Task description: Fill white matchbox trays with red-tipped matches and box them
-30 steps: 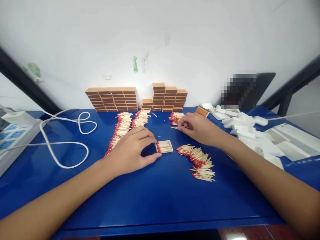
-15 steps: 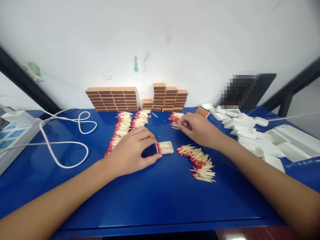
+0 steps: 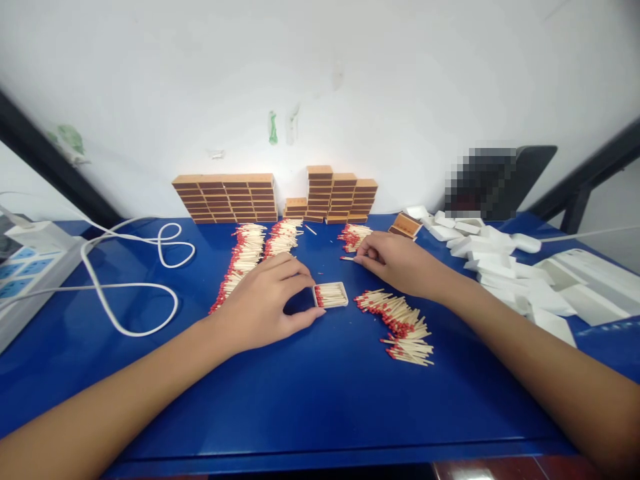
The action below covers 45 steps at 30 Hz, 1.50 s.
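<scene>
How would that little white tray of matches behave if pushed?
The tray would probably slide easily, sitting on a shiny table. It seems unlikely to tip, lying low and flat. If tilted, its matches might spill through the open top.

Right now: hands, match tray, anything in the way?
Left hand bracketing match tray at its left end, matches inside. Right hand pinching one match. Loose match pile close beside tray.

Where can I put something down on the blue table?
The blue table is bare in front, between left forearm and right forearm, nearer than the tray of matches. A smaller gap borders the white cable and left forearm. Crowded: match piles, matchbox stacks behind, white trays at right.
</scene>
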Tool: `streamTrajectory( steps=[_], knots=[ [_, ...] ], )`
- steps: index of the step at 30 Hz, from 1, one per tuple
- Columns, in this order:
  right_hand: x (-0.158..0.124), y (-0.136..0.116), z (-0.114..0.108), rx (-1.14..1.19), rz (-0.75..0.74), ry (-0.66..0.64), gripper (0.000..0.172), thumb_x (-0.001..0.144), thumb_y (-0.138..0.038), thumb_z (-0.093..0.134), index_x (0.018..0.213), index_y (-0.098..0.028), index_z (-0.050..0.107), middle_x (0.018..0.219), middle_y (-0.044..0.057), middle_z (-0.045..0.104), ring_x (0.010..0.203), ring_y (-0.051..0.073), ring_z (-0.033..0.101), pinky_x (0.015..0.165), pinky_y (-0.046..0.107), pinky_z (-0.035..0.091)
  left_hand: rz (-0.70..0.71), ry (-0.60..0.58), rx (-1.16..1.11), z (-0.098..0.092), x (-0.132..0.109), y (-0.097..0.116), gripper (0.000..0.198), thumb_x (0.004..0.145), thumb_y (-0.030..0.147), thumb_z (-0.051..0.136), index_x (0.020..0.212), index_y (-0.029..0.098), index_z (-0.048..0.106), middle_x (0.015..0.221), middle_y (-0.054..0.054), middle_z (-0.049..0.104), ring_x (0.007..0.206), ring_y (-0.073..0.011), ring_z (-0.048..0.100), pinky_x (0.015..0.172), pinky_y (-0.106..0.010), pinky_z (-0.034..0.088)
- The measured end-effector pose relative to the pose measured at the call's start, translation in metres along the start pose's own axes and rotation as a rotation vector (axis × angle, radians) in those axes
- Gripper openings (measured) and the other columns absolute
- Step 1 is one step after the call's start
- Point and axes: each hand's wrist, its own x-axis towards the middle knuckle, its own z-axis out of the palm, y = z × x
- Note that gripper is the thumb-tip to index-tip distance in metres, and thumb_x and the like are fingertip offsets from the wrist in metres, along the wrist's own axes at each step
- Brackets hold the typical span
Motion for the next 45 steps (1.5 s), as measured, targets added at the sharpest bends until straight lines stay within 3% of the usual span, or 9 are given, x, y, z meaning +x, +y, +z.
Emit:
streamTrajectory(
  steps=[6, 12, 19, 24, 28, 32, 37, 40, 45],
  knots=[
    [-0.006, -0.019, -0.011, 0.103, -0.066, 0.039, 0.017, 0.102, -0.030, 0.057, 0.089, -0.022, 0.064, 0.087, 0.006, 0.069, 0.076, 0.020, 0.059, 0.068, 0.034, 0.042, -0.012, 0.014, 0.009, -0.002, 0.001, 0.001, 0.025, 0.097, 0.040, 0.074, 0.106, 0.018, 0.077, 0.108, -0.010, 0.076, 0.105, -0.0270, 0.069, 0.095, -0.045, 0.060],
    [-0.020, -0.049, -0.012, 0.197, -0.196, -0.072, 0.018, 0.105, -0.034, 0.058, 0.092, -0.023, 0.064, 0.083, 0.003, 0.067, 0.074, 0.018, 0.058, 0.068, 0.032, 0.042, -0.019, 0.015, 0.031, -0.002, 0.000, 0.000, 0.024, 0.098, 0.040, 0.073, 0.105, 0.017, 0.076, 0.108, -0.009, 0.076, 0.105, -0.0263, 0.069, 0.096, -0.045, 0.059],
    [-0.022, -0.051, 0.000, 0.139, -0.238, -0.075, 0.011, 0.103, -0.027, 0.059, 0.095, -0.022, 0.063, 0.097, 0.006, 0.069, 0.081, 0.019, 0.060, 0.071, 0.033, 0.044, -0.015, 0.012, 0.024, -0.001, 0.001, 0.000, 0.024, 0.097, 0.040, 0.074, 0.106, 0.018, 0.076, 0.108, -0.010, 0.076, 0.105, -0.0267, 0.068, 0.095, -0.045, 0.059],
    [-0.022, -0.051, -0.003, 0.141, -0.245, -0.049, 0.010, 0.102, -0.024, 0.057, 0.097, -0.022, 0.066, 0.096, 0.006, 0.069, 0.079, 0.018, 0.061, 0.070, 0.033, 0.045, -0.022, 0.010, 0.022, -0.001, 0.001, -0.001, 0.022, 0.096, 0.038, 0.075, 0.108, 0.019, 0.076, 0.108, -0.009, 0.076, 0.106, -0.0271, 0.069, 0.095, -0.046, 0.059],
    [-0.014, -0.034, -0.015, 0.067, -0.162, 0.111, 0.012, 0.099, -0.027, 0.059, 0.092, -0.023, 0.067, 0.087, 0.005, 0.069, 0.077, 0.020, 0.061, 0.070, 0.034, 0.044, -0.002, 0.036, 0.021, 0.000, 0.001, -0.001, 0.024, 0.096, 0.039, 0.075, 0.107, 0.017, 0.076, 0.108, -0.010, 0.077, 0.106, -0.0272, 0.069, 0.095, -0.047, 0.060],
    [-0.002, 0.005, -0.032, -0.154, 0.104, 0.245, 0.013, 0.095, -0.028, 0.060, 0.086, -0.022, 0.067, 0.089, 0.008, 0.071, 0.077, 0.023, 0.062, 0.067, 0.036, 0.040, 0.007, 0.041, 0.042, 0.000, -0.001, -0.002, 0.025, 0.097, 0.040, 0.075, 0.108, 0.017, 0.076, 0.109, -0.010, 0.076, 0.107, -0.0273, 0.068, 0.097, -0.047, 0.059],
    [0.002, 0.043, -0.051, -0.341, 0.281, 0.160, 0.023, 0.095, -0.040, 0.063, 0.087, -0.020, 0.070, 0.094, 0.013, 0.071, 0.078, 0.025, 0.063, 0.063, 0.036, 0.038, -0.003, 0.040, 0.048, -0.001, -0.001, -0.002, 0.024, 0.095, 0.040, 0.076, 0.107, 0.019, 0.076, 0.109, -0.010, 0.076, 0.107, -0.0275, 0.069, 0.096, -0.047, 0.060],
    [0.001, 0.046, -0.051, -0.333, 0.290, 0.080, 0.026, 0.094, -0.042, 0.064, 0.081, -0.021, 0.068, 0.087, 0.011, 0.072, 0.071, 0.023, 0.062, 0.060, 0.035, 0.037, 0.001, 0.047, 0.047, -0.002, -0.001, -0.002, 0.022, 0.094, 0.039, 0.077, 0.105, 0.020, 0.077, 0.108, -0.010, 0.076, 0.107, -0.0278, 0.069, 0.096, -0.048, 0.060],
    [0.000, 0.046, -0.049, -0.309, 0.272, 0.062, 0.029, 0.094, -0.048, 0.064, 0.081, -0.022, 0.068, 0.083, 0.009, 0.076, 0.068, 0.022, 0.063, 0.057, 0.034, 0.037, 0.012, 0.052, 0.050, -0.001, -0.001, -0.002, 0.024, 0.094, 0.042, 0.076, 0.105, 0.020, 0.078, 0.109, -0.010, 0.076, 0.109, -0.0283, 0.068, 0.098, -0.050, 0.060]
  ],
)
